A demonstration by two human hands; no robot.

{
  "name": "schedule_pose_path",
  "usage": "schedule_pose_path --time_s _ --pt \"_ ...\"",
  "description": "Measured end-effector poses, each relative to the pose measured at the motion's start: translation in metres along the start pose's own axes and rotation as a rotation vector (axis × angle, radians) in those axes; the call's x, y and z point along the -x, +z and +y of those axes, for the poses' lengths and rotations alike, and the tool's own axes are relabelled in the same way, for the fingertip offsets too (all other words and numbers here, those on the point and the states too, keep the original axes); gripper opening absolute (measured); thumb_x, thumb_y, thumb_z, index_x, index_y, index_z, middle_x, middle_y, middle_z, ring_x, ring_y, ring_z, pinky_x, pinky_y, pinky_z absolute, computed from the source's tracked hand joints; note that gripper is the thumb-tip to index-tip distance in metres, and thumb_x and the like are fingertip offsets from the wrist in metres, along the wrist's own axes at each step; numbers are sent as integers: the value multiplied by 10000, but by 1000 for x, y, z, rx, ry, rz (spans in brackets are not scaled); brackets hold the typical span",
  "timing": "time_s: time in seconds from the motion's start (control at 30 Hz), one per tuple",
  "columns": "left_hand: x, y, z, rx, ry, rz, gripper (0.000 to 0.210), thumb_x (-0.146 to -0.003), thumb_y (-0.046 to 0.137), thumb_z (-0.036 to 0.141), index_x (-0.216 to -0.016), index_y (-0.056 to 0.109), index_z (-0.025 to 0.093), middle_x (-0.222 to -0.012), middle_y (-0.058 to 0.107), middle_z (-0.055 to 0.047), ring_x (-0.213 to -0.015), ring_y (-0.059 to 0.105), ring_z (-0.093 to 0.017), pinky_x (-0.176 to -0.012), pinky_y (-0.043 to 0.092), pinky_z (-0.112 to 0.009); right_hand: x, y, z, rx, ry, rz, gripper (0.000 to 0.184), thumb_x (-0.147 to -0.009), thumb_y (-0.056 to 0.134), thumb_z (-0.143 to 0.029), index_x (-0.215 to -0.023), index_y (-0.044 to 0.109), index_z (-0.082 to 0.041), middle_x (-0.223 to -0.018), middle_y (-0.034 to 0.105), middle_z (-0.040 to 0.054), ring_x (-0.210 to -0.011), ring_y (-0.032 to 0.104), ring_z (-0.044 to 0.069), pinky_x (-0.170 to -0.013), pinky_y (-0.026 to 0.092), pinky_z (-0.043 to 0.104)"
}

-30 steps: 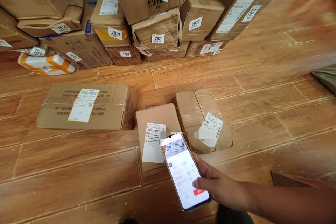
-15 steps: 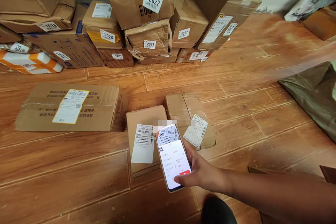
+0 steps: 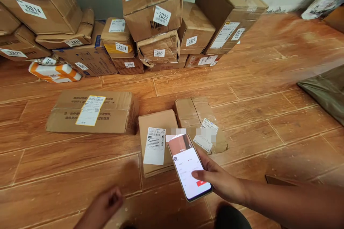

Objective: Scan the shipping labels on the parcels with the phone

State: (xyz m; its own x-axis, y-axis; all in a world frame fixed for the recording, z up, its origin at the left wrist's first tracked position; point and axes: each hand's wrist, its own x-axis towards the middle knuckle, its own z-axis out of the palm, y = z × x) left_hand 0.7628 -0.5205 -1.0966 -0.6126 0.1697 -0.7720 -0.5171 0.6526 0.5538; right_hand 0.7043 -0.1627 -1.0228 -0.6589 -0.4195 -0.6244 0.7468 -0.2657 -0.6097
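My right hand (image 3: 220,180) holds a smartphone (image 3: 189,166) with its lit screen facing up, the thumb resting on the screen. The phone hovers just in front of two small cardboard parcels on the floor: one (image 3: 157,139) with a white shipping label, and a taped one (image 3: 200,121) beside it on the right. My left hand (image 3: 103,207) is low at the bottom edge, fingers curled, holding nothing, nearest the labelled small parcel. A long flat carton (image 3: 94,111) with a yellow-edged label lies to the left.
Numbered cardboard boxes (image 3: 153,14) are stacked along the back wall, with an orange-and-white bag (image 3: 55,72) at their left foot. A dark green bag (image 3: 326,91) lies at the right edge. Another carton corner (image 3: 276,180) shows behind my right forearm. The floor is wood-look tile.
My left hand has come into view at the bottom. The phone's screen has changed from showing a barcode to a plain upper area. The view has shifted slightly.
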Motion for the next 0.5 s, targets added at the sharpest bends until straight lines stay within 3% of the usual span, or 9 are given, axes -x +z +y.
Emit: schedule_pose_path --time_s 0.1,0.2,0.27,0.33,0.4,0.5 --pt "-15 -48 36 -44 111 440 431 -685 480 643 -554 388 243 -539 360 48 -546 383 -141 -564 336 -292 4 6 4 -48 54 37 621 -610 763 -367 -1168 501 -298 -921 665 -22 -747 583 167 -668 397 293" --pt "-24 -99 68 -207 199 843 384 -689 463 625 -623 471 247 -628 457 15 -599 458 -169 -609 397 -304 7 24 4 -65 127 -11 622 -597 753 -364 -1168 515 -292 -951 677 -1 -803 613 204 -712 420 321" --pt "-34 -135 81 -296 173 1075 438 -656 467 609 -812 579 215 -856 574 -69 -891 536 -252 -859 420 -367 6 39 2 -41 145 -91 613 -593 742 -350 -1164 528 -291 -1034 666 20 -968 601 263 -818 426 373" --pt "-49 -172 85 -297 69 1238 643 -662 468 576 -1106 545 118 -1189 522 -191 -1217 378 -355 -1054 257 -476 2 53 0 9 128 -183 618 -584 741 -346 -1164 536 -292 -1108 641 25 -1120 534 300 -922 391 402" --pt "-64 -207 82 -229 -65 1319 767 -703 438 550 -1247 435 10 -1329 406 -294 -1291 289 -427 -1051 217 -570 -9 65 0 55 118 -262 627 -594 738 -360 -1179 524 -291 -1124 632 19 -1152 513 298 -953 367 393" --pt "-79 -240 70 -103 -155 1212 630 -766 372 552 -1019 612 28 -1031 619 -303 -1052 541 -447 -874 405 -589 -33 85 3 83 107 -374 665 -608 738 -369 -1215 480 -283 -1045 653 11 -998 589 257 -845 410 349"
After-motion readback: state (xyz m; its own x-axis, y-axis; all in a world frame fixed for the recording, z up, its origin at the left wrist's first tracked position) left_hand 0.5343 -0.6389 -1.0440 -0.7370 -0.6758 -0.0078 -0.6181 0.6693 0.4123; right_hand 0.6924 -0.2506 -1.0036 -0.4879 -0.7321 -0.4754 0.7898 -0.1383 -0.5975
